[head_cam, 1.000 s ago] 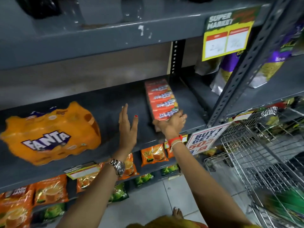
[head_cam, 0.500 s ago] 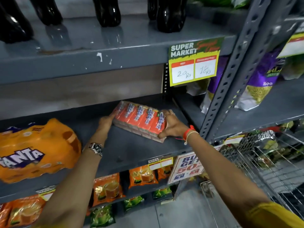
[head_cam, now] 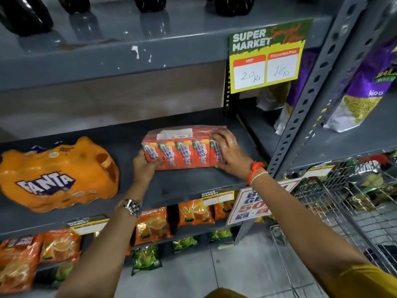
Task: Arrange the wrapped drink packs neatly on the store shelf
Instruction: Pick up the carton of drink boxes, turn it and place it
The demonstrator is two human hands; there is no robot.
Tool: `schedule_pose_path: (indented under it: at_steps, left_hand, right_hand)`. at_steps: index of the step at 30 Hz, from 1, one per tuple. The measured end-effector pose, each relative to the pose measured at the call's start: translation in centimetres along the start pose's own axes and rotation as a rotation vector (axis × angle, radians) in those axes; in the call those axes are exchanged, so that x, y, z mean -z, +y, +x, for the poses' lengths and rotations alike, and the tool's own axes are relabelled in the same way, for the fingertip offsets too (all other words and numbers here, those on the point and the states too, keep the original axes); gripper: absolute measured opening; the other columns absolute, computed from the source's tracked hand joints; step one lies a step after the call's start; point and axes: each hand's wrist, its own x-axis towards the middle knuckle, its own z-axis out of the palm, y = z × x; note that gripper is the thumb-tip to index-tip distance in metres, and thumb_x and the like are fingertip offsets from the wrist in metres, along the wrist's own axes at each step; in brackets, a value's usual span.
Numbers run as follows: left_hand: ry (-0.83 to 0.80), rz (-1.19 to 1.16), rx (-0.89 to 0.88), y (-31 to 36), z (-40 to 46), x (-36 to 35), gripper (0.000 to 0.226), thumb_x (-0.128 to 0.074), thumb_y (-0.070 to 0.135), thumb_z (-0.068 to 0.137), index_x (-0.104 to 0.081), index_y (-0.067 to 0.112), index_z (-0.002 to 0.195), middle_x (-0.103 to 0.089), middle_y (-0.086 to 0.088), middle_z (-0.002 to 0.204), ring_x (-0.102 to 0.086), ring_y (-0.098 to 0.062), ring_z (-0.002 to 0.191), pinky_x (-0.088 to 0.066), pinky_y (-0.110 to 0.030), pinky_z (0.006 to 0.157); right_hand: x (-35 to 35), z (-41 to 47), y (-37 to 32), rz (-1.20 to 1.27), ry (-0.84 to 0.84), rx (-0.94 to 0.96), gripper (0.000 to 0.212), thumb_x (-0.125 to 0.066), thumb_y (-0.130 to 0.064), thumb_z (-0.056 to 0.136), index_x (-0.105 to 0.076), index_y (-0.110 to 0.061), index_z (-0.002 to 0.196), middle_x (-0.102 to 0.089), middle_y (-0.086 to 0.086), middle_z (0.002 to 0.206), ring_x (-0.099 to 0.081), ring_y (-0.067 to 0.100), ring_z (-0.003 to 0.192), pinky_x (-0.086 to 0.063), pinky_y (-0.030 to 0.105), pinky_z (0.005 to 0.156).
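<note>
Head view: a red wrapped pack of drink cartons (head_cam: 182, 150) stands on the grey middle shelf (head_cam: 193, 183), its row of carton fronts facing outward and a white label on its top. The left hand (head_cam: 146, 166) clasps the pack's left end, thumb pressed across the lower front of the first carton and the other fingers hidden behind it. The right hand (head_cam: 231, 153) wraps the pack's right end, fingers curled over the top corner and palm flat against the side; rings show on two fingers, and red and white threads circle the wrist. A metal watch (head_cam: 132, 207) sits on the left wrist. Well apart to the left on the same shelf lies an orange Fanta pack (head_cam: 58, 175), tilted. A yellow and green price sign (head_cam: 266, 54) hangs from the shelf above. Orange pouches (head_cam: 153, 225) line the shelf below, and a wire cart (head_cam: 352, 211) stands at the right.
</note>
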Motion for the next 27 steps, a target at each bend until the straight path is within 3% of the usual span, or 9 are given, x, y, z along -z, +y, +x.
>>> schedule_pose_path:
  at_steps: [5, 7, 10, 13, 18, 21, 22, 25, 27]
  left_hand:
    - [0.162, 0.014, -0.116, -1.4, -3.1, -0.5, 0.044, -0.068, 0.01, 0.079, -0.052, -0.002, 0.118, -0.062, -0.02, 0.119, -0.058, -0.022, 0.108, -0.048, -0.036, 0.089]
    - [0.288, -0.152, -0.082, -1.3, -5.0, -1.5, 0.052, -0.064, 0.008, 0.082, -0.044, -0.001, 0.129, -0.054, -0.017, 0.132, -0.053, -0.021, 0.117, -0.047, -0.037, 0.096]
    - [0.442, -0.357, -0.055, -0.4, -8.4, -4.1, 0.041, -0.061, -0.003, 0.081, -0.048, -0.004, 0.12, -0.054, -0.018, 0.122, -0.055, -0.021, 0.107, -0.051, -0.025, 0.084]
    - [0.195, -0.352, -0.004, 0.7, -10.0, -6.2, 0.043, -0.062, 0.009, 0.084, -0.048, 0.007, 0.124, -0.055, -0.009, 0.123, -0.054, -0.019, 0.114, -0.049, -0.009, 0.077]
    - [-0.099, -0.346, 0.077, 2.3, -9.6, -7.0, 0.063, -0.061, 0.023, 0.085, -0.031, 0.02, 0.14, -0.027, 0.002, 0.148, -0.037, -0.011, 0.131, -0.035, -0.024, 0.103]
    - [-0.224, -0.349, 0.108, 3.0, -7.7, -6.5, 0.065, -0.059, 0.023, 0.086, -0.027, 0.022, 0.143, -0.036, 0.005, 0.142, -0.038, -0.008, 0.126, -0.032, -0.027, 0.106]
    - [-0.26, -0.359, 0.123, 3.2, -6.9, -6.2, 0.061, -0.058, 0.021, 0.086, -0.031, 0.021, 0.141, -0.042, 0.003, 0.141, -0.043, -0.01, 0.123, -0.035, -0.03, 0.107]
    - [-0.359, -0.231, 0.145, 3.9, -3.9, -4.3, 0.045, -0.052, 0.012, 0.09, -0.043, 0.015, 0.134, -0.056, 0.0, 0.124, -0.056, -0.004, 0.096, -0.045, -0.025, 0.082]
    - [-0.405, -0.14, 0.123, 4.4, -2.1, -3.0, 0.038, -0.049, 0.008, 0.091, -0.051, 0.007, 0.128, -0.064, 0.0, 0.11, -0.059, 0.002, 0.079, -0.047, -0.017, 0.069]
  right_hand:
    - [0.5, 0.4, -1.0, 0.19, 0.044, -0.118, 0.087, -0.065, -0.059, 0.069, -0.041, -0.011, 0.137, -0.036, 0.015, 0.139, -0.037, 0.02, 0.127, -0.033, 0.031, 0.108]
    - [0.7, 1.5, -1.3, 0.366, 0.12, -0.262, 0.071, -0.065, -0.05, 0.079, -0.043, -0.013, 0.136, -0.038, 0.012, 0.138, -0.037, 0.012, 0.121, -0.033, 0.025, 0.104]
    - [0.8, 2.3, -0.9, 0.619, 0.181, -0.505, 0.043, -0.057, -0.031, 0.093, -0.05, -0.015, 0.131, -0.053, 0.013, 0.13, -0.057, 0.02, 0.112, -0.046, 0.031, 0.098]
    - [0.3, 2.0, -0.8, 0.772, 0.184, -0.582, 0.03, -0.049, -0.027, 0.096, -0.051, -0.021, 0.125, -0.064, 0.016, 0.119, -0.067, 0.025, 0.093, -0.055, 0.037, 0.088]
    - [-0.9, -0.7, -2.1, 0.889, 0.366, -0.683, 0.014, -0.046, -0.029, 0.098, -0.051, -0.019, 0.107, -0.063, 0.015, 0.11, -0.063, 0.022, 0.093, -0.052, 0.035, 0.086]
    - [-2.4, -3.3, -5.4, 0.841, 0.545, -0.686, 0.016, -0.046, -0.031, 0.099, -0.05, -0.017, 0.103, -0.06, 0.003, 0.106, -0.059, 0.02, 0.099, -0.049, 0.024, 0.086]
    - [-3.2, -4.1, -6.8, 0.826, 0.601, -0.679, 0.02, -0.046, -0.034, 0.098, -0.05, -0.016, 0.104, -0.057, -0.001, 0.104, -0.058, 0.02, 0.099, -0.05, 0.027, 0.088]
    - [-6.3, -5.6, -11.4, 0.78, 0.717, -0.699, 0.026, -0.045, -0.04, 0.096, -0.053, -0.017, 0.106, -0.053, 0.0, 0.103, -0.054, 0.023, 0.103, -0.048, 0.044, 0.09]
    - [-8.0, -5.7, -14.7, 0.834, 0.681, -0.727, 0.032, -0.041, -0.043, 0.096, -0.052, -0.021, 0.116, -0.05, 0.007, 0.114, -0.05, 0.027, 0.113, -0.047, 0.045, 0.096]
